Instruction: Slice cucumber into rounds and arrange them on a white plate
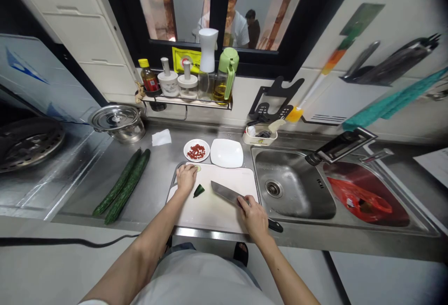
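Here, long steel-bladed knife (226,193) in the bare right hand (254,215), bare left hand (186,177) by a pale green round slice (198,168)

At the far left, on the shiny stainless-steel table (80,179), a dark round burner (30,141). Next, a silver metal pot (128,132) under its lid, then two long, bumpy dark green cucumbers (117,190), lying side by side at a slant in front of the pot. Just behind and to their right, a flat white paper sheet (161,137). Above, on the wall, a narrow shelf (196,100) bearing bottles and jars.

At the upper left of the white rectangular cutting board (213,214), left hand with fingers close together near the slice; cannot tell if pinching it. Behind the board, a small round white plate (186,145) of chopped red pieces (196,151), with a squarish white plate (227,153) just to its right. Lying on the board between the hands, a dark green cucumber piece (199,190).

Over the board's right half, right hand closed on the knife, fingers on the rear of the blade, tip toward the upper left, black handle (275,225) showing past the wrist. Farther right, an empty steel sink basin (294,183), then a second basin holding a crumpled red plastic bag (360,200).
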### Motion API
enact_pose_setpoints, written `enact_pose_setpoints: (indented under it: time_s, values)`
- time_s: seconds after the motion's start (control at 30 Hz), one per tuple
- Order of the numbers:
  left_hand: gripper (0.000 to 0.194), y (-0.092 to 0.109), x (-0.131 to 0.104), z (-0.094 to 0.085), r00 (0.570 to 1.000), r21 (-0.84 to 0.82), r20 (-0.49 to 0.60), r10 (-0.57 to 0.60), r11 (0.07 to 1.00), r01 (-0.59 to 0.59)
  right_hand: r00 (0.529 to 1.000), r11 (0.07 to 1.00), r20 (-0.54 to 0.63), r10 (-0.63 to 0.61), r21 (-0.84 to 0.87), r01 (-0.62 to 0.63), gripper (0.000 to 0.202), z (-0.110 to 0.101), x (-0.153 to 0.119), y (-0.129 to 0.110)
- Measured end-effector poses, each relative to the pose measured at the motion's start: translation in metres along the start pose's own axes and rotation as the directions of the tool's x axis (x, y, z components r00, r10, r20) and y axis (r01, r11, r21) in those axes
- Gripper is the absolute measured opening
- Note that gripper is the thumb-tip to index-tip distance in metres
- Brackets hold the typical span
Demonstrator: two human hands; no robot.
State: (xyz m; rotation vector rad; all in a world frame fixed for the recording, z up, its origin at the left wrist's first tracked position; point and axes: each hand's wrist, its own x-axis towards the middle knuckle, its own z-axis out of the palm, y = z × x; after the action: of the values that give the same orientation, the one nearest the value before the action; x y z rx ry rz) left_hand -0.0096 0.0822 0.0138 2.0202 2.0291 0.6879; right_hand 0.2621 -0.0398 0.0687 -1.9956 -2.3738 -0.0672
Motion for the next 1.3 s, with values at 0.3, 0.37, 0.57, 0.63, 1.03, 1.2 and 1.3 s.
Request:
enact_pose_setpoints:
  time_s: [0.3,0.37,0.57,0.63,1.03,1.2,1.3]
  values:
    - [0.018,0.003,0.003,-0.006,0.998,-0.074,-0.005,-0.058,0.996,0.057,0.998,0.998,0.046,0.043,0.047,-0.045,0.032,-0.008,0.002,-0.005]
    - [0.018,0.002,-0.001,-0.007,0.99,-0.134,-0.072,-0.121,0.985,0.111,0.996,0.993,0.049,0.08,0.084,-0.084,0.03,-0.01,0.004,-0.007]
    - [0.02,-0.001,-0.039,-0.005,0.95,-0.325,-0.235,-0.205,0.938,0.122,0.97,0.956,0.099,0.22,0.173,-0.235,0.029,-0.015,0.009,-0.011]
    - [0.02,-0.001,-0.055,-0.004,0.963,-0.337,-0.214,-0.165,0.938,0.085,0.966,0.946,0.112,0.233,0.203,-0.252,0.028,-0.016,0.01,-0.011]
    - [0.021,0.006,-0.086,-0.008,0.986,-0.374,-0.165,-0.014,0.926,-0.049,0.972,0.904,0.12,0.2,0.361,-0.23,0.031,-0.019,0.016,-0.024]
    - [0.02,0.009,-0.083,-0.005,0.986,-0.425,-0.158,0.056,0.897,-0.119,0.963,0.907,0.246,0.114,0.369,-0.202,0.03,-0.028,0.022,-0.036]
    - [0.019,0.008,-0.084,-0.002,0.984,-0.445,-0.149,0.096,0.882,-0.153,0.94,0.918,0.335,0.066,0.349,-0.189,0.029,-0.034,0.025,-0.044]
